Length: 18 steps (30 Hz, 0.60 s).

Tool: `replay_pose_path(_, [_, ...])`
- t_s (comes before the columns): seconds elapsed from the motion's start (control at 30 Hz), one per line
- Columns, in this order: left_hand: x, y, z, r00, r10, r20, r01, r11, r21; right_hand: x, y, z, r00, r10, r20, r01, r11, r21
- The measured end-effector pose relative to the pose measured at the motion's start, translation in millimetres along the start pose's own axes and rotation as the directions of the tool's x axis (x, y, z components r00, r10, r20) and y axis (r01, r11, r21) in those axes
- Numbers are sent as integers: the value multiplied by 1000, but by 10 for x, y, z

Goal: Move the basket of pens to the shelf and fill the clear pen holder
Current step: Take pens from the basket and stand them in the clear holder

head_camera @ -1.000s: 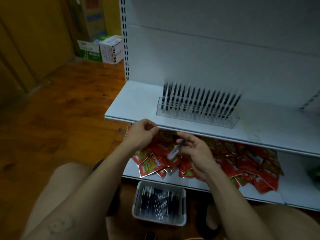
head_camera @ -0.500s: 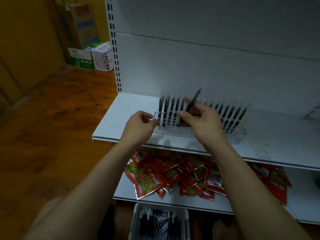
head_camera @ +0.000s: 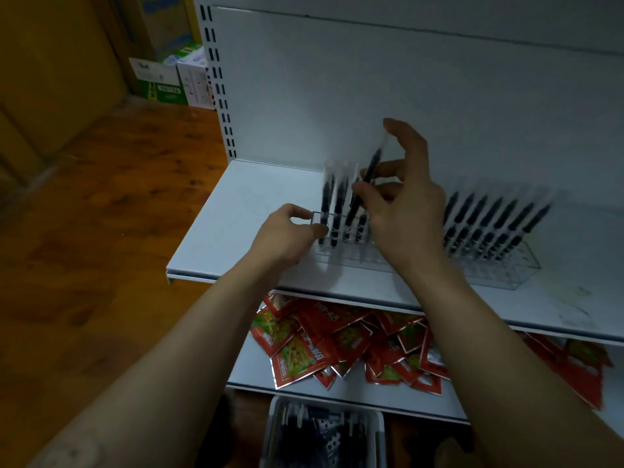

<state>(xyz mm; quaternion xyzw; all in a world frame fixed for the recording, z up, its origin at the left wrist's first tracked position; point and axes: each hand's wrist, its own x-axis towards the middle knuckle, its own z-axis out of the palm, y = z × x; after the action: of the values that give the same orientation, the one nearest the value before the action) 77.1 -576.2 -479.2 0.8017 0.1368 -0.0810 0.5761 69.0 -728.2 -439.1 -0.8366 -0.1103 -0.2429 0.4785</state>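
Observation:
A clear pen holder (head_camera: 506, 275) stands on the white shelf (head_camera: 256, 211), with several black pens upright in it. My left hand (head_camera: 287, 234) grips the holder's left end. My right hand (head_camera: 401, 204) pinches a black pen (head_camera: 366, 184) between thumb and fingers, tilted, its lower end among the pens in the left part of the holder. The other fingers are spread upward. The white basket of pens (head_camera: 324, 434) sits on the floor at the bottom edge of the view, below the shelves.
Several red snack packets (head_camera: 337, 342) lie heaped on the lower shelf. Cardboard boxes (head_camera: 169, 79) stand on the wooden floor (head_camera: 101, 231) at the back left. The shelf's white back panel (head_camera: 439, 96) rises right behind the holder.
Both hands rose from below the shelf edge to the holder. My left hand took hold of its left end, and my right hand brought a pen up and lowered it into the left part.

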Motion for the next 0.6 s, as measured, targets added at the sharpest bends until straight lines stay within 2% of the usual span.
replay_pose_path(0.1, [12, -16, -29, 1000, 8, 20, -7, 1000, -14, -46, 33, 47, 999, -42, 17, 43, 998, -53])
replay_pose_path(0.2, [2, -40, -39, 999, 19, 26, -19, 1000, -16, -141, 49, 106, 995, -82, 54, 90, 980, -176])
replay_pose_path(0.3, [-5, -62, -27, 999, 37, 5, -37, 999, -19, -180, 49, 106, 990, -143, 10, 140, 950, -280])
replay_pose_path(0.37, [-27, -75, -12, 999, 51, -5, -51, 999, -16, -193, 58, 49, 999, -48, 9, 49, 975, -216])
replay_pose_path(0.43, [-67, -83, 3, 998, 63, -17, -63, 998, -4, -238, 79, -37, 989, 81, 120, -61, 985, -160])
replay_pose_path(0.53, [-162, -100, 7, 996, 76, -41, -75, 997, 34, -372, 47, -114, 944, 84, 319, -5, 970, -241])
replay_pose_path(0.6, [-255, -118, -9, 995, 76, -61, -73, 995, 61, -432, 2, -126, 942, 69, 328, 19, 965, -260])
